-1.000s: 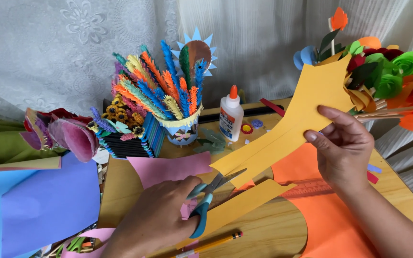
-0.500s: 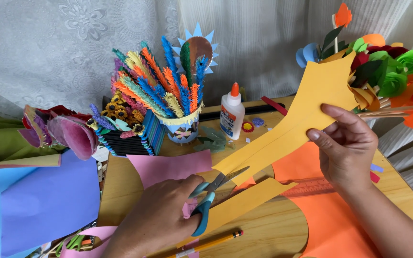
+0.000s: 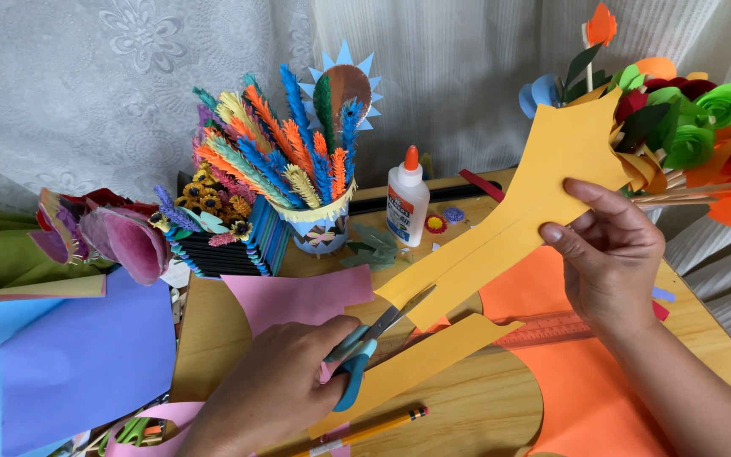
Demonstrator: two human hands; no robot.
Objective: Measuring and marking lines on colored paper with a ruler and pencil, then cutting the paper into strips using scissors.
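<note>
My right hand (image 3: 612,254) pinches a sheet of yellow-orange paper (image 3: 543,182) and holds it raised and slanted over the wooden table (image 3: 475,406). My left hand (image 3: 274,389) grips blue-handled scissors (image 3: 364,349); their blades sit in a cut at the paper's lower edge. Below the cut, a long strip of the same paper (image 3: 416,362) hangs down onto the table.
A glue bottle (image 3: 408,199) and a cup of colourful paper feathers (image 3: 298,169) stand at the back. Paper flowers (image 3: 695,127) crowd the right, a pink one (image 3: 124,241) the left. Orange (image 3: 585,398), pink (image 3: 298,298) and blue (image 3: 69,355) sheets, a ruler (image 3: 543,328) and a pencil (image 3: 374,427) lie around.
The scissors and my left hand have edged slightly to the right along the cut. The paper and my right hand have barely shifted.
</note>
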